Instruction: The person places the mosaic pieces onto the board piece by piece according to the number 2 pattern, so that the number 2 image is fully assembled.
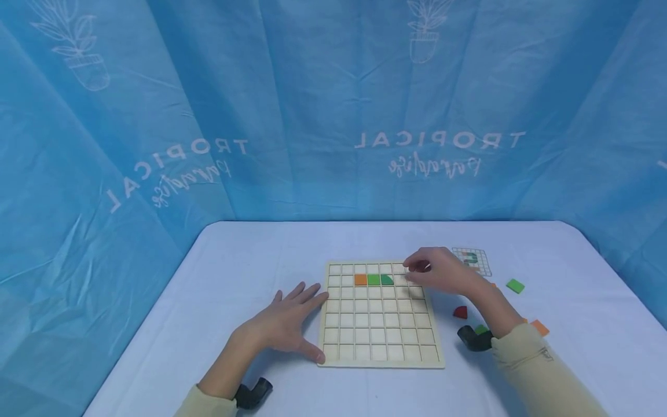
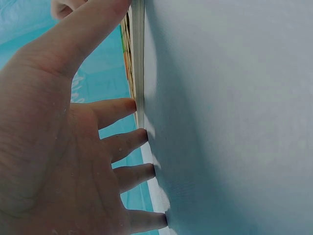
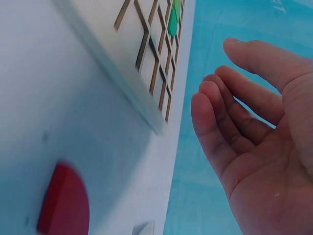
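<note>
A pale gridded board [image 1: 383, 364] lies on the white table. In its second row from the far side sit an orange square tile [image 1: 361, 280], a green square tile [image 1: 373, 280] and a dark green rounded tile [image 1: 387, 280], side by side. My left hand [image 1: 283, 324] is spread at the board's left side, thumb at the near corner and fingertips against the edge. Over the board's far right corner hovers my right hand [image 1: 440, 269], fingers loosely bent. The right wrist view shows no piece between its thumb and fingers.
A printed pattern card [image 1: 484, 263] lies beyond the right hand, partly covered by it. Right of the board are a red rounded tile [image 1: 461, 312], green tiles [image 1: 515, 285] and an orange tile [image 1: 540, 328], some partly behind the right forearm. A blue curtain [image 1: 333, 116] hangs behind the table.
</note>
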A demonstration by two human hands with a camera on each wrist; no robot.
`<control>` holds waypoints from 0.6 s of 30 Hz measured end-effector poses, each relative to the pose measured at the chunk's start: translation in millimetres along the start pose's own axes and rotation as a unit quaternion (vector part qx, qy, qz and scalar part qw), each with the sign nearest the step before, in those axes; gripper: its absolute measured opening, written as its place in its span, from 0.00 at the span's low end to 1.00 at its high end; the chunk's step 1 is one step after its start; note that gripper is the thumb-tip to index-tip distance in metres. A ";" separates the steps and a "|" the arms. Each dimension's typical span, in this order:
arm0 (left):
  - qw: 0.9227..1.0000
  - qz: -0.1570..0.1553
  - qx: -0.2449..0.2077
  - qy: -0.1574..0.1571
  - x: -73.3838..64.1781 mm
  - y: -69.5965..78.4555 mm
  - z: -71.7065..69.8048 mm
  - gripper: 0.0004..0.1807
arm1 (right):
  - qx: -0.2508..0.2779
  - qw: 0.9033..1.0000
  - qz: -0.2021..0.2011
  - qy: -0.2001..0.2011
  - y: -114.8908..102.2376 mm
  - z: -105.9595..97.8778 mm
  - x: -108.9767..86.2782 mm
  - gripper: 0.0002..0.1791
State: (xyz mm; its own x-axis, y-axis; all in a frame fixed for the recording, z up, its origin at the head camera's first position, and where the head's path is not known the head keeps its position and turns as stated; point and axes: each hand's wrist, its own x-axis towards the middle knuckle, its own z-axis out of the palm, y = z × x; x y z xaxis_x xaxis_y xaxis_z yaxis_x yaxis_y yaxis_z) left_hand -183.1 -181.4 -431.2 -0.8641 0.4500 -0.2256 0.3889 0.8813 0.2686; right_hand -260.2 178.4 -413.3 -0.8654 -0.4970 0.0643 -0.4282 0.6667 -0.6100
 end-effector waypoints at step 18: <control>1.000 0.000 0.001 -0.005 -1.1 -0.1 -1.2 0.69 | -0.028 0.999 0.027 0.008 29.4 -28.3 -56.6 0.13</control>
State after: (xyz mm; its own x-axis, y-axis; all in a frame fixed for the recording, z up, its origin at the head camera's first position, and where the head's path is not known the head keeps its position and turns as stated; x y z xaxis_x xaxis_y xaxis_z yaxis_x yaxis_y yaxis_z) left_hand -182.6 -182.1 -429.9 -0.8608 0.4511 -0.2357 0.3892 0.8818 0.2663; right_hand -231.2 241.9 -412.5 -0.8913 -0.4511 0.0459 -0.3950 0.7228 -0.5670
